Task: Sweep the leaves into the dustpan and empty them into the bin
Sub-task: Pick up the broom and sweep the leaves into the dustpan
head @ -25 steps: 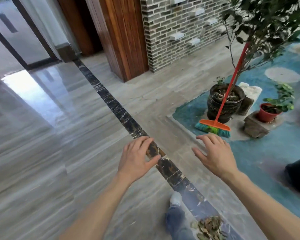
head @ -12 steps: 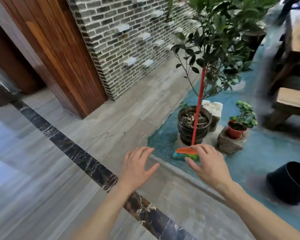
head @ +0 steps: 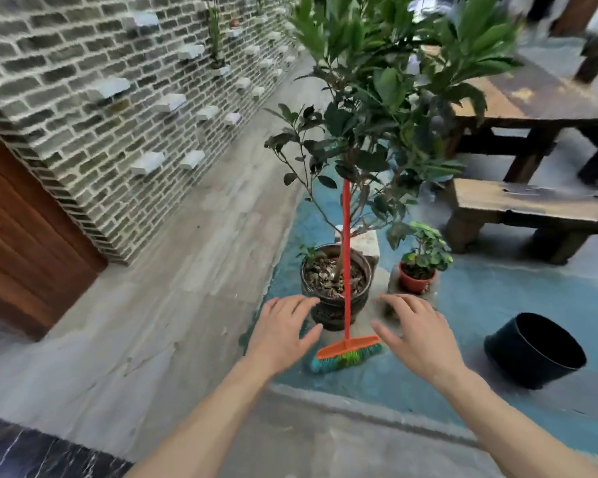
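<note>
The left hand (head: 282,334) and the right hand (head: 416,334) are both held out in front, apart from each other, with the fingers spread and relaxed. Neither hand holds or touches anything. Between them stands the broom (head: 346,281), and it is not yet taken.

From this I judge that the task is at its very beginning. No sweeping is done, and fetching the broom seems to be the step in hand. The leaves to be swept do not show here, and I see no dustpan either, so both must still be found. After that come the sweeping and the emptying.

The broom has a thin red-orange handle that stands almost upright and disappears into the foliage of the tree. Its head is orange on top, with green and blue bristles resting on the blue floor. It is just in front of the dark plant pot (head: 335,288), and the handle seems to lean against the plant.

To the right, well apart from the broom, a black round bin (head: 532,351) lies tilted on the blue floor, its opening facing up and to the right. It looks empty, as far as the inside shows.
</note>
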### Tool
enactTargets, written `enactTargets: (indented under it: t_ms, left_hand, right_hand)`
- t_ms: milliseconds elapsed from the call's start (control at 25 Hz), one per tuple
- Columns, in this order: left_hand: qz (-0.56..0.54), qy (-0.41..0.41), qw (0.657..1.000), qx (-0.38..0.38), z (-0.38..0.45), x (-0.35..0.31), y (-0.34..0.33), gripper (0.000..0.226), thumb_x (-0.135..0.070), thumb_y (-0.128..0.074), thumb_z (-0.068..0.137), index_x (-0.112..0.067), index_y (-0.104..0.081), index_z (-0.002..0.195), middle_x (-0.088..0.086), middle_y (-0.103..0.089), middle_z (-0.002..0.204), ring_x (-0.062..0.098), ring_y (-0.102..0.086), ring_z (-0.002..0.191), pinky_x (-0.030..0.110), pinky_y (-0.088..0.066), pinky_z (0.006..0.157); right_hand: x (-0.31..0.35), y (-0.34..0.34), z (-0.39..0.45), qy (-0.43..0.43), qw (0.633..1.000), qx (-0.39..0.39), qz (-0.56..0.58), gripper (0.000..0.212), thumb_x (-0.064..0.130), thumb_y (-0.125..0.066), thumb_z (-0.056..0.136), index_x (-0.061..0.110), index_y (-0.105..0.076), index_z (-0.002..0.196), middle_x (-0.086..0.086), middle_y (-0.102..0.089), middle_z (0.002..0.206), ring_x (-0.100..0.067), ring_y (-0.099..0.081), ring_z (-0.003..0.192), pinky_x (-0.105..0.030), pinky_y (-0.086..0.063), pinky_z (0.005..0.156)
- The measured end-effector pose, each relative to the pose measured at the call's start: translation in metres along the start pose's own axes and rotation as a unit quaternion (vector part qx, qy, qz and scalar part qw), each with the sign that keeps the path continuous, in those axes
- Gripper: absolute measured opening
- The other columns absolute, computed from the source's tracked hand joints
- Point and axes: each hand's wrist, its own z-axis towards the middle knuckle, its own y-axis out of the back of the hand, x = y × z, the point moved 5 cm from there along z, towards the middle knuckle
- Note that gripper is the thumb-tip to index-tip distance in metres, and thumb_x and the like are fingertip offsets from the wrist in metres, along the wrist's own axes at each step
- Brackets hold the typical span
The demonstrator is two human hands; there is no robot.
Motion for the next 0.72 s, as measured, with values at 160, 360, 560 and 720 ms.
enactTargets:
  t_ms: [160,360,560,720]
  left_hand:
    - [0.018,-0.08,0.996,0.039,0.094,0.029,-0.01,0.052,-0.055,-0.039,0.091,-0.029,-0.05,0.134,-0.007,-0.058,0.13,0.015,-0.053,0.122,0.038,-0.039,0.106]
    - [0.05,-0.125,0.983,0.122,0.203,0.032,-0.043,0.056,-0.051,-0.041,0.091,-0.031,-0.038,0.142,-0.002,-0.047,0.143,0.02,-0.044,0.132,0.044,-0.029,0.113]
    - [0.12,-0.128,0.967,0.187,0.305,0.023,-0.09,0.057,-0.047,-0.047,0.087,-0.032,-0.038,0.142,0.003,-0.045,0.144,0.026,-0.044,0.132,0.047,-0.029,0.11]
    - [0.148,-0.147,0.952,0.223,0.349,0.024,-0.11,0.061,-0.036,-0.056,0.083,-0.033,-0.037,0.142,0.003,-0.044,0.145,0.028,-0.043,0.132,0.049,-0.031,0.11]
  right_hand:
    - [0.006,0.008,0.06,-0.05,0.998,-0.026,-0.004,0.052,0.061,-0.046,0.087,0.036,-0.048,0.132,0.013,-0.054,0.132,-0.015,-0.046,0.126,-0.037,-0.043,0.098]
    - [0.0,0.012,0.135,-0.088,0.996,-0.034,0.002,0.055,0.06,-0.041,0.088,0.037,-0.041,0.138,0.005,-0.059,0.124,-0.022,-0.051,0.122,-0.038,-0.041,0.096]
    - [-0.017,0.021,0.21,-0.082,0.996,-0.04,0.019,0.049,0.056,-0.039,0.093,0.043,-0.031,0.139,0.006,-0.055,0.129,-0.022,-0.06,0.112,-0.037,-0.043,0.091]
    - [-0.035,0.011,0.245,-0.082,0.994,-0.029,0.059,0.048,0.054,-0.038,0.093,0.034,-0.043,0.135,0.009,-0.049,0.133,-0.014,-0.055,0.116,-0.034,-0.053,0.084]
